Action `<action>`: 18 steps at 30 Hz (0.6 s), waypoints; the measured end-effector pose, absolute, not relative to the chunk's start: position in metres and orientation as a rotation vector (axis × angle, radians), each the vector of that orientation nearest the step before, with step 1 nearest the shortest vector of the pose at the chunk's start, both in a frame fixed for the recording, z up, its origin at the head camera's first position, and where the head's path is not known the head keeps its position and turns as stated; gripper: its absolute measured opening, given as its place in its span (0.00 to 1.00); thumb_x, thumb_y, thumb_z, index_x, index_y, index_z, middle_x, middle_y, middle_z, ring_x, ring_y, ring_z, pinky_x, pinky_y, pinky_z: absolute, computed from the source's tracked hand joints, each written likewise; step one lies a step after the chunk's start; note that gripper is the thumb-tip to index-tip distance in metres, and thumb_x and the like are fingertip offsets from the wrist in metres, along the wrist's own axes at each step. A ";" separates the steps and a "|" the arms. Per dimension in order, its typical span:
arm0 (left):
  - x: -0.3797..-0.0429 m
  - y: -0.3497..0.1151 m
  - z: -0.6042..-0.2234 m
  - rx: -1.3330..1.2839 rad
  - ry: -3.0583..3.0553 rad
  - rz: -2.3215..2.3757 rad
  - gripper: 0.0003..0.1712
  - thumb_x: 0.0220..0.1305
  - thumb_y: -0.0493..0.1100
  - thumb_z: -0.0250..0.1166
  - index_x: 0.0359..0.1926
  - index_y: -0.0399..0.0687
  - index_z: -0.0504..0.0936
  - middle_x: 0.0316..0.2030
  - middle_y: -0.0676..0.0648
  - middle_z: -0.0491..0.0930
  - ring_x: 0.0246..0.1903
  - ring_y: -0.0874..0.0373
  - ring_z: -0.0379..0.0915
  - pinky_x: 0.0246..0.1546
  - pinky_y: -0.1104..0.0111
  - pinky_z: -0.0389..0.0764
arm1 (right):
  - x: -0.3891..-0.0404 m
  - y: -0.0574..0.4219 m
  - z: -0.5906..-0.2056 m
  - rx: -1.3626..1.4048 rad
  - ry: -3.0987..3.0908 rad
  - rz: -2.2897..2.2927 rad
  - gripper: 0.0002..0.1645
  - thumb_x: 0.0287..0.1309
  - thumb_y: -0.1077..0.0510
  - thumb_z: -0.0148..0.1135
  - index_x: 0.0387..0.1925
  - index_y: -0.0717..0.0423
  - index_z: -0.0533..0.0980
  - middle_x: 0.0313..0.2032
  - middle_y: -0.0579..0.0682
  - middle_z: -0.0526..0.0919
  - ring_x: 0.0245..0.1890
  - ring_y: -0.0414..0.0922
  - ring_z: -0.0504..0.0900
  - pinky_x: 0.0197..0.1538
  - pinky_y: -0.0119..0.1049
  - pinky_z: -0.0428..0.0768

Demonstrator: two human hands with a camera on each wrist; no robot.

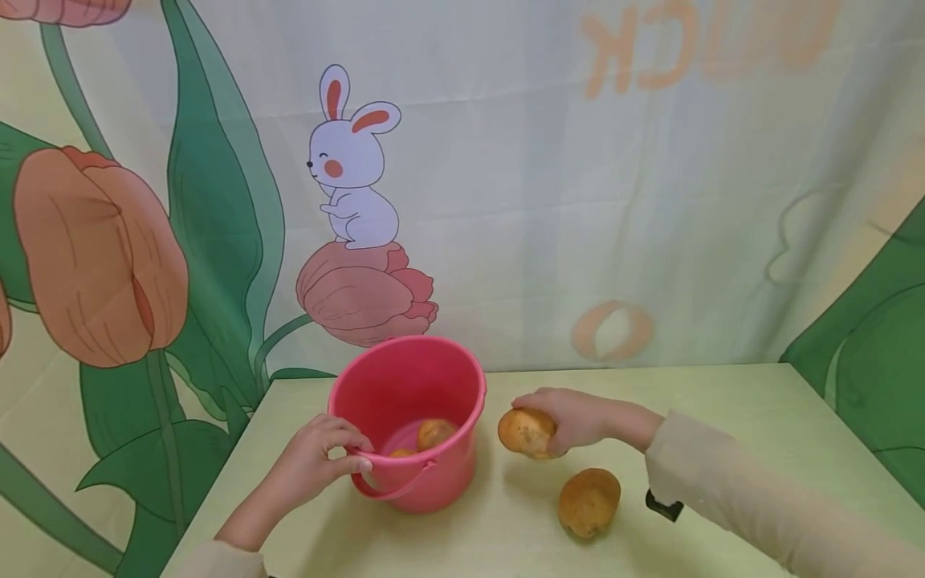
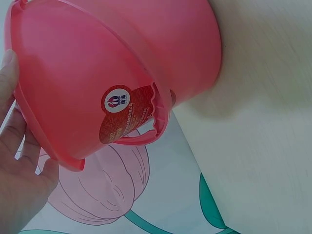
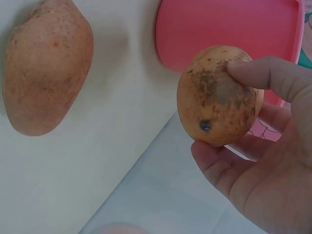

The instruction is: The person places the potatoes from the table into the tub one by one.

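Observation:
A pink bucket (image 1: 451,478) stands on the table, its handle hanging down the near side. My left hand (image 1: 318,457) grips the bucket's rim at the near left; in the left wrist view the fingers (image 2: 14,131) wrap over that rim. Inside the bucket lies a potato (image 1: 436,433), with a sliver of another yellowish one beside it, mostly hidden by the wall. Just right of the bucket, my right hand (image 1: 578,419) holds a potato (image 3: 214,105) with brown specks and one dark spot, pinched between thumb and fingers. Another potato (image 1: 588,503) rests on the table below that hand.
The pale table (image 1: 723,401) ends at the back against a hanging cloth (image 1: 506,201) printed with tulips and a rabbit. A dark band-like piece (image 1: 663,506) shows under the right sleeve (image 1: 723,490).

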State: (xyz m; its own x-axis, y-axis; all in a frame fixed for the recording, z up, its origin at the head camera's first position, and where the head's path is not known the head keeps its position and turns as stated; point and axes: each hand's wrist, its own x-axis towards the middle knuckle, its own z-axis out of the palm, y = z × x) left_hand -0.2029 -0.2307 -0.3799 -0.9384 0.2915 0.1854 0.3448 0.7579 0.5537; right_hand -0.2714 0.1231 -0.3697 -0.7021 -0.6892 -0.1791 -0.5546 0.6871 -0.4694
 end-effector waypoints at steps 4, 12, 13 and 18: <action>-0.203 -0.231 -0.379 -0.518 -2.861 -0.931 0.07 0.43 0.48 0.70 0.27 0.61 0.81 0.29 0.61 0.75 0.39 0.60 0.65 0.32 0.74 0.75 | -0.273 0.125 -0.363 -0.981 2.570 -0.523 0.41 0.37 0.67 0.62 0.59 0.58 0.62 0.50 0.53 0.70 0.45 0.46 0.69 0.48 0.44 0.69; -0.202 -0.230 -0.379 -0.499 -2.877 -0.939 0.09 0.42 0.49 0.70 0.28 0.57 0.81 0.29 0.60 0.75 0.39 0.59 0.66 0.32 0.74 0.75 | -0.275 0.128 -0.352 -1.038 2.597 -0.484 0.40 0.37 0.66 0.62 0.58 0.58 0.63 0.51 0.53 0.71 0.46 0.46 0.69 0.48 0.43 0.69; -0.202 -0.230 -0.379 -0.491 -2.883 -0.943 0.09 0.42 0.49 0.70 0.28 0.56 0.81 0.30 0.60 0.75 0.40 0.59 0.66 0.32 0.74 0.75 | -0.275 0.129 -0.351 -1.049 2.600 -0.478 0.40 0.37 0.66 0.62 0.58 0.58 0.63 0.51 0.53 0.71 0.46 0.46 0.69 0.48 0.43 0.69; -0.202 -0.230 -0.379 -0.474 -2.893 -0.960 0.10 0.42 0.50 0.70 0.29 0.55 0.82 0.30 0.59 0.75 0.40 0.58 0.66 0.31 0.75 0.75 | -0.274 0.128 -0.344 -1.057 2.596 -0.463 0.40 0.38 0.66 0.62 0.58 0.59 0.63 0.50 0.52 0.71 0.45 0.45 0.69 0.46 0.41 0.70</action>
